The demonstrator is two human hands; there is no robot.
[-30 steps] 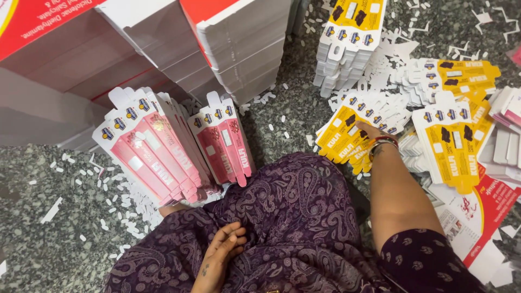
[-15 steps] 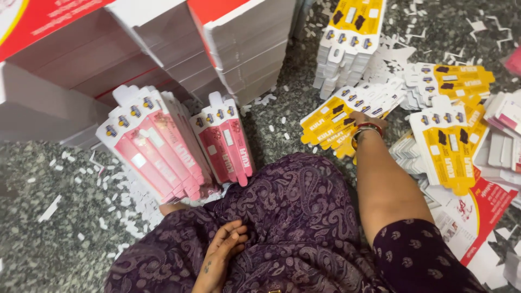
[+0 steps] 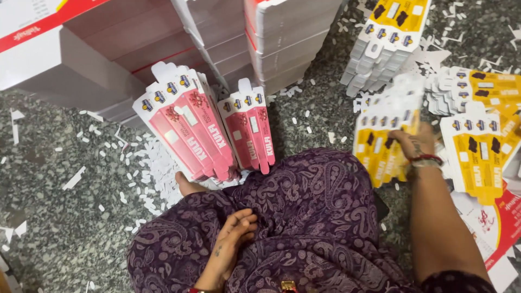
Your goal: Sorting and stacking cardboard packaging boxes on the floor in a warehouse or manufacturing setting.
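- A person seated on a speckled stone floor grips a bundle of flat yellow carton blanks (image 3: 382, 142) at right of centre, the right hand (image 3: 415, 144) closed around the bundle's lower right edge, fingers curled over the front cards. The bundle is motion-blurred, so exactly how many cards are pinched cannot be told.
- The left hand (image 3: 234, 234) rests at lower centre on the purple patterned cloth (image 3: 304, 217) over the lap, fingers loosely curled and holding nothing.
- Risk, as it appears: held by one edge alone, the yellow bundle could fan out and slip, scattering cards among the paper scraps (image 3: 146, 163) littering the floor.
- A swing of the bundle could also knock the loose yellow stack (image 3: 477, 157) at far right, or the one at upper right (image 3: 388, 38).
- Two bundles of pink carton blanks (image 3: 187, 127) lean upright at centre left against tall white sheet stacks (image 3: 282, 38); a nudge from the knee just beside them might tip them.
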